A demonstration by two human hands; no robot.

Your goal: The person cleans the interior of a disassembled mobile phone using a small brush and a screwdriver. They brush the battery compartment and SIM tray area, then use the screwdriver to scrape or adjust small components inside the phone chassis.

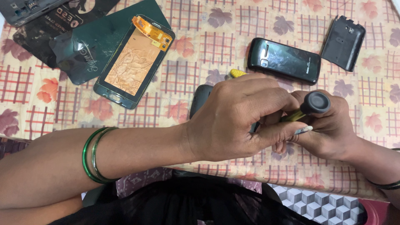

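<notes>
My left hand (237,118) curls over a dark phone body (201,99), of which only the left end shows past my knuckles. My right hand (327,129) grips a screwdriver (310,106) with a yellow shaft and a round black cap, its tip hidden behind my left hand. The two hands touch each other above the table's near edge. A small yellow piece (237,73) peeks out just above my left knuckles. Green bangles (95,154) ring my left wrist.
On the flowered checked cloth (200,37) lie a phone screen panel (133,62) with a copper back and orange flex cable, a black phone (284,60), a black back cover (343,42), dark plastic bags (75,37) and another device (29,9) at top left.
</notes>
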